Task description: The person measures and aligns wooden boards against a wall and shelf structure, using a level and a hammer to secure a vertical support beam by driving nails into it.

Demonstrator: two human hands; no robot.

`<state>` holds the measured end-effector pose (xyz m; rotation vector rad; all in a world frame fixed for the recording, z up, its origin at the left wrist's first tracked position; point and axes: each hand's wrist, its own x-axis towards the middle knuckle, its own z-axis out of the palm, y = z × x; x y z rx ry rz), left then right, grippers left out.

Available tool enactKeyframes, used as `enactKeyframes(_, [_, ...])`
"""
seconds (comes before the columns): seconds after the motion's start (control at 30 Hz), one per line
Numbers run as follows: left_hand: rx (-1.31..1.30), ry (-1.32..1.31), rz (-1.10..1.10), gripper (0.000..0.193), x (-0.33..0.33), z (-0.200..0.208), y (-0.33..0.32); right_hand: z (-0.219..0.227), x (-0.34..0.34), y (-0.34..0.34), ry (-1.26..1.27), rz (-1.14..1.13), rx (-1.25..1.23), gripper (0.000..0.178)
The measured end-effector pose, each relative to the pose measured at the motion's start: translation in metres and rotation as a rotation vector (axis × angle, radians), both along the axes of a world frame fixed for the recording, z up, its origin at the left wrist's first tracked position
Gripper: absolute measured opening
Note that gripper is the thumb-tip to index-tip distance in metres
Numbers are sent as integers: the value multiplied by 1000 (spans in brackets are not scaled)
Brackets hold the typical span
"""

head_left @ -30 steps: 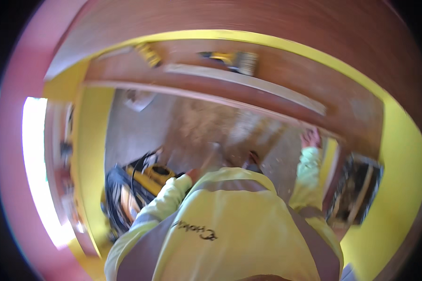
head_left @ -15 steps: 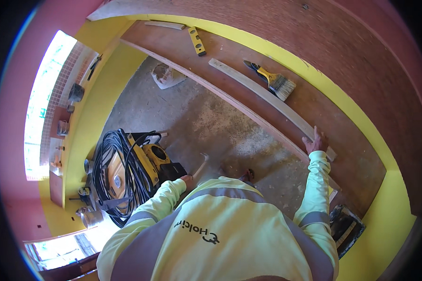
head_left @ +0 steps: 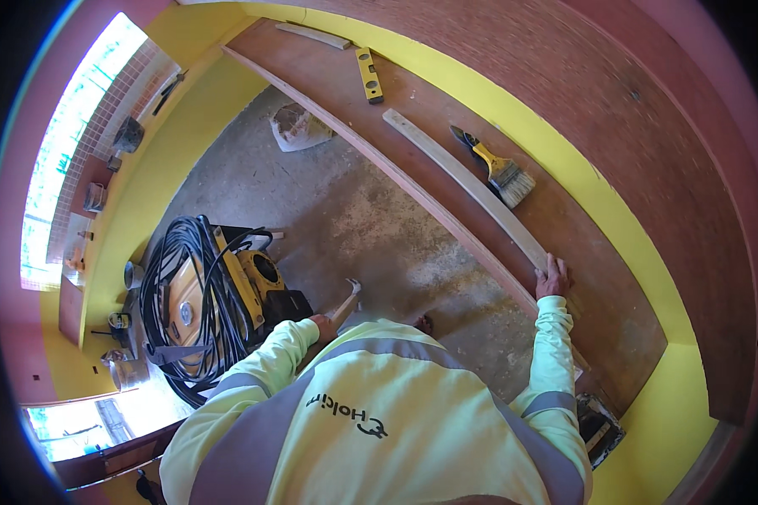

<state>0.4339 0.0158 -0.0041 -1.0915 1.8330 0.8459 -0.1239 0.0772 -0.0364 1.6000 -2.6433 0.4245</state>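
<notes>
Left hand [head_left: 320, 326]: it was wrapped round the wooden handle of a hammer [head_left: 342, 310], out in front of the shelf [head_left: 615, 337], above the floor [head_left: 345, 210].
Right hand [head_left: 552, 278]: it lay over the wooden strip's right end, above the shelf; whether its fingers clasped or merely rested could not be told.
Dark tray [head_left: 612, 439]: it stood by the shelf's right end, a pale piece inside.
Wooden strip [head_left: 472, 180]: it lay lengthwise on the shelf.
Paintbrush [head_left: 501, 172]: it lay toward the shelf's back edge.
Machine [head_left: 248, 268]: it stood well apart from the shelf, draped with coiled black cable [head_left: 198, 240].
White sack [head_left: 303, 139]: it sat before the shelf's left part, brownish matter in it.
Spirit level [head_left: 368, 77]: it lay on the shelf's left part.
Dark pot [head_left: 129, 135]: it stood across the floor from the shelf, contents unclear.
</notes>
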Motion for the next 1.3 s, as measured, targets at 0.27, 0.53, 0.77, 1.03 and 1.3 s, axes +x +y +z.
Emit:
enactKeyframes(0.27, [-54,50,197,54,40,-33,-23,58,40,-32,-1,-224,69,59])
enactKeyframes(0.53, [-166,173,138,50,95,-100,-98,31,151,-77,-70,57,-209,64])
enactKeyframes(0.77, [-33,276,197,43,142,-128,-142,6,207,-119,-33,-91,122,89])
enactKeyframes(1.03, [12,325,247,36,186,-119,-187,-20,208,-129,60,-147,160,83])
enactKeyframes(1.3, [152,625,642,31,180,16,-196,22,205,-112,2,-161,354,107])
